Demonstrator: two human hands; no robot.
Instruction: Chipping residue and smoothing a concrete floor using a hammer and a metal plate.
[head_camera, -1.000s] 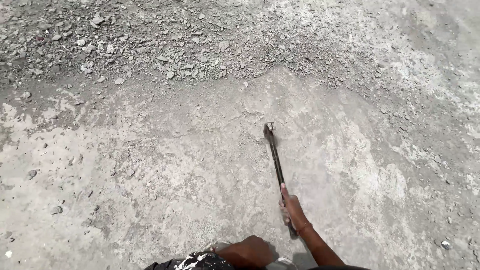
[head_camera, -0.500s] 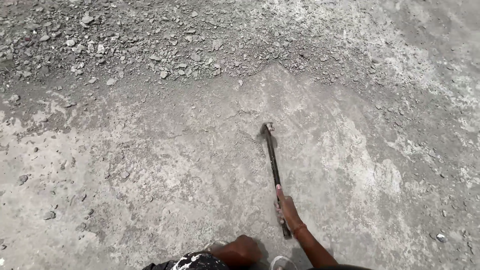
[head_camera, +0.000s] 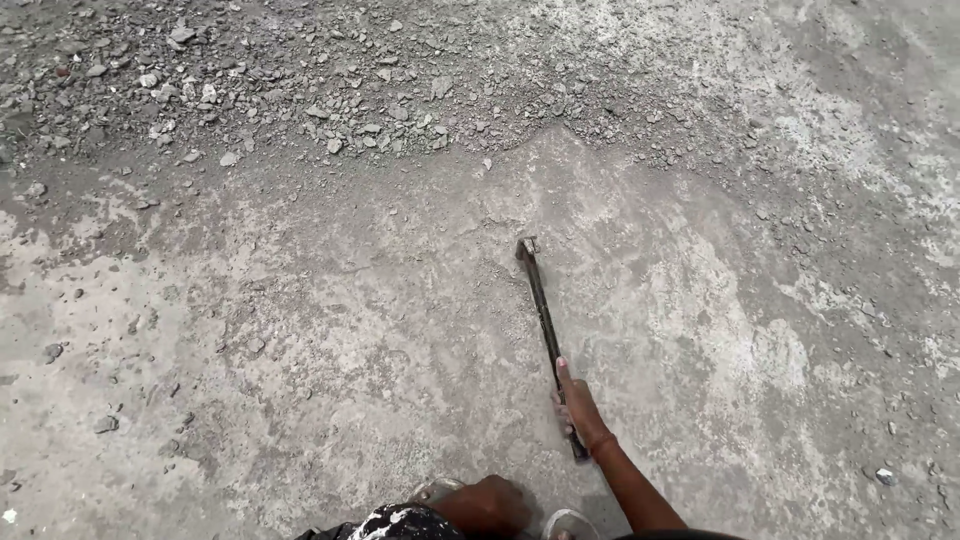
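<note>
The right hand is clenched around the lower shaft of a dark metal bar. The left hand is out of view. Risk: the thin shaft could twist or slip in a single-handed grip, glancing off hard ground. The bar runs forward from the hand, its head resting on the bare concrete ground, well short of the loose gravel along the far edge.

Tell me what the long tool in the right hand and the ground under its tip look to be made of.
The tool looks like dark metal, probably steel: thin, straight, dull black-grey with no wood grain, and a small hooked head. The right hand grips its lower end. The ground looks like worn concrete or hardened cement: pale, rough, patchy and dusty. The loose gravel beyond seems to be broken grey stone chips.
</note>
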